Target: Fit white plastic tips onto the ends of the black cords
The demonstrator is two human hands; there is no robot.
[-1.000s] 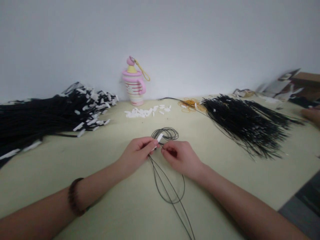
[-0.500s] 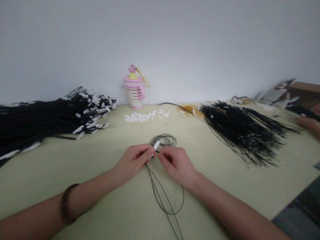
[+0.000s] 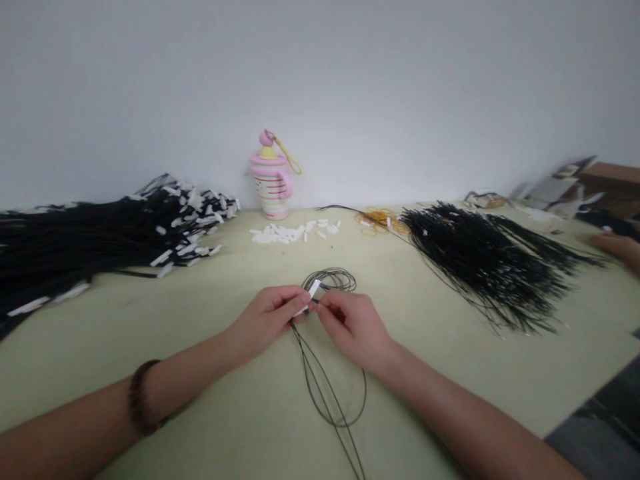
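My left hand [image 3: 267, 319] pinches a small white tag [image 3: 314, 291] between thumb and fingers, with a thin black cord [image 3: 331, 393] running through it. My right hand [image 3: 353, 327] meets it from the other side, its fingertips closed on the cord right at the tag. One coil of the cord lies beyond my hands, and a longer loop trails towards me across the table. My fingers hide the point where the cord enters the tag. A dark bead bracelet [image 3: 141, 397] circles my left wrist.
A heap of black cords with white tags [image 3: 100, 240] lies at the left, and a looser black cord bundle [image 3: 485, 263] at the right. Between them are loose white tags [image 3: 285, 233], orange rubber bands [image 3: 377, 221] and a pink striped bottle [image 3: 271, 187]. A co-worker's hand [image 3: 617, 245] enters at the right.
My hands have drawn slightly closer around the tag, and the tag has tilted a little. The whole scene sits lower in the view than a second ago.
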